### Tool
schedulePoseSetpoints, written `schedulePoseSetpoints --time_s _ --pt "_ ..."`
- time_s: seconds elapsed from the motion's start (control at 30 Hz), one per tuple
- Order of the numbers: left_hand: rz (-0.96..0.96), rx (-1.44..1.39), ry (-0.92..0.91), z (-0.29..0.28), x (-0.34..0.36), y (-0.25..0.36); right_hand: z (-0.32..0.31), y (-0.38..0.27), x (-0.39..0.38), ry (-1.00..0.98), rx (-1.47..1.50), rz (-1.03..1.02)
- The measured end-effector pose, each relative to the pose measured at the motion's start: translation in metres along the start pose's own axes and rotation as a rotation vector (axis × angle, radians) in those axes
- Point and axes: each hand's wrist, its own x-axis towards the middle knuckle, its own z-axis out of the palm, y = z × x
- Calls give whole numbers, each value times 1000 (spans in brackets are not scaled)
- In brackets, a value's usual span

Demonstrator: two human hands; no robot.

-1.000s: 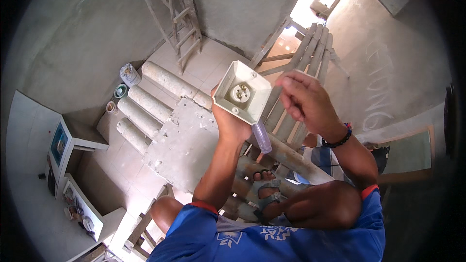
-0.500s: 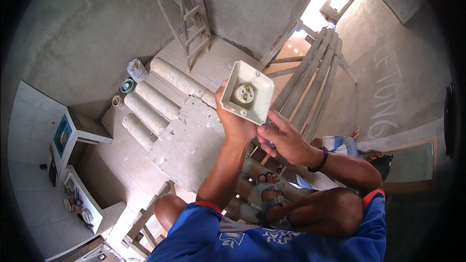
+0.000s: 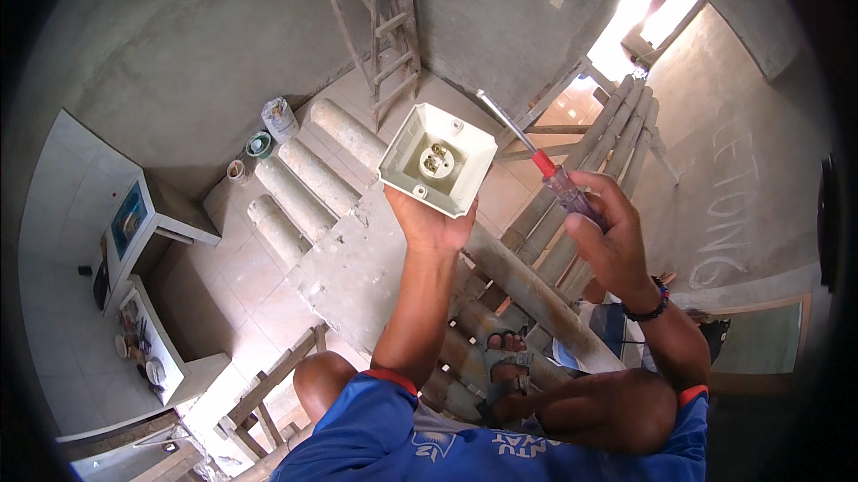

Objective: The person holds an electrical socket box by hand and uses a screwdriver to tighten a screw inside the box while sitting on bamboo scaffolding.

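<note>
Two hands in the head view: left hand [image 3: 427,221] under a cream square box [image 3: 472,163]; right hand [image 3: 615,236] around a screwdriver [image 3: 543,163], off to the box's right
Box to right hand: the box lay to the left of the right hand and slightly farther from the person's body; its open side faced up toward the camera, one corner toward the screwdriver's shank
Screwdriver's long axis: slanted, from the clear purple handle at lower right, through a red collar, to the tip at upper left; the tip showed past the box's right-hand corner, apart from it in the picture; depth could not be told
Key relation, as judged: the shank's line passed outside the box, not toward the round white fitting [image 3: 435,161] with brass-coloured parts at its bottom; tip and fitting would have lined up only with a turn of either hand
Nearer hand: the left, touching the box; the right was well apart from it
Left hand's pose: palm beneath the box, forearm rising from the lower edge; most fingers were hidden behind the box
Right hand's pose: closed on the handle, thumb and forefinger along it; forearm bent up from the lower right, a dark beaded bracelet [image 3: 650,301] at the wrist
</note>
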Motion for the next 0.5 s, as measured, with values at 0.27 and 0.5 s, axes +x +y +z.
schedulePoseSetpoints --time_s 0.27,0.5 --pt "113 31 -134 -2 -3 10 -2 -24 -2 -83 -363 -181" --pt "116 47 -89 4 -3 8 0 -20 0 -83 -351 -244"
